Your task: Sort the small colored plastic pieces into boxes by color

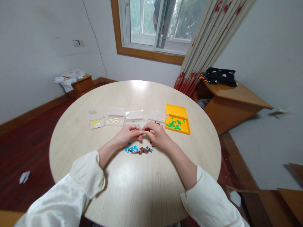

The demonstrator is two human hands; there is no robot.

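Note:
My left hand [129, 135] and my right hand [157, 135] meet fingertip to fingertip above the middle of the table. Both are closed in a pinch. A dark speck shows between the fingertips, too small to name. Just below them on the tabletop lies a loose heap of small blue pieces [134, 148] and dark brown pieces [143, 150], like tiny building bricks. Behind my hands stand two open clear boxes: one with a few blue pieces [133, 121], the other with brown pieces [159, 124]. My hands partly hide both boxes.
On the round table [139, 189], an open orange box [189, 132] of green pieces [174, 124] stands to the right. Leftward are clear boxes with cream pieces [115, 120] and yellow pieces [96, 123]. Beyond are a window, a curtain [203, 37] and a wooden cabinet [232, 97].

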